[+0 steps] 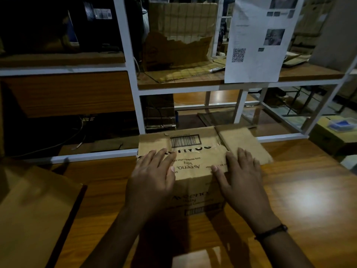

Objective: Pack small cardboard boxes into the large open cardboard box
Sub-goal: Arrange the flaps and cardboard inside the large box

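I've got left hand (pixel 152 176) and right hand (pixel 239 176) flat, fingers spread, gripping nothing, pressing the Aveeno carton (pixel 195 171) flaps down, presumably to close it.

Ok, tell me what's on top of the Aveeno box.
Both hands, left hand and right hand, lie flat on the Aveeno box flaps. The closed flaps hide its contents.

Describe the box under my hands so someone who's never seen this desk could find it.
On the glossy wooden table, just before the white metal shelf frame, sits a brown printed cardboard box with both hands flat on its folded flaps. Unlike the plain cardboard nearby, it bears a black barcode and Aveeno baby lettering.
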### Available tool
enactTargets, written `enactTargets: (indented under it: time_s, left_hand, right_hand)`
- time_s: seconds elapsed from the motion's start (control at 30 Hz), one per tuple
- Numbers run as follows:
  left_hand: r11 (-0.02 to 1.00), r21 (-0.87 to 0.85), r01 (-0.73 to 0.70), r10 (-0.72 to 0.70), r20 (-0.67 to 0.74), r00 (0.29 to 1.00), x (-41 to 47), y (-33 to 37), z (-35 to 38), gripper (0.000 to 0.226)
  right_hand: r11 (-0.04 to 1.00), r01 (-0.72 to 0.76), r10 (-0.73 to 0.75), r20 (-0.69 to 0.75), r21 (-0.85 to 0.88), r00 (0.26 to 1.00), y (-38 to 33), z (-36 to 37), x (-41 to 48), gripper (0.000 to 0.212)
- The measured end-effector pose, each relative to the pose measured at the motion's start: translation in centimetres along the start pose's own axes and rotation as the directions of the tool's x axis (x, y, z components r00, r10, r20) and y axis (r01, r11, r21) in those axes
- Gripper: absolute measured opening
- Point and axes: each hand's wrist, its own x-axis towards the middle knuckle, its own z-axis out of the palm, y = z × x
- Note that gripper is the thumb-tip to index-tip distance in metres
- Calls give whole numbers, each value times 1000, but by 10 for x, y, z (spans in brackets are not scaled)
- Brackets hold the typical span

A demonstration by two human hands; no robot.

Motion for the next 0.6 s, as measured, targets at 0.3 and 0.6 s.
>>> enactTargets:
  time_s: [0.3, 0.6]
  left_hand:
    - [999, 5, -36, 36, -57, 998, 8, -6, 2, 57]
    - [999, 36, -27, 25, 72, 997, 31, -6, -21, 92]
  right_hand:
    - [937, -50, 49, 14, 347, 999, 15, 11, 0, 70]
    - [951, 70, -30, -135, 302, 990, 8, -11, 12, 74]
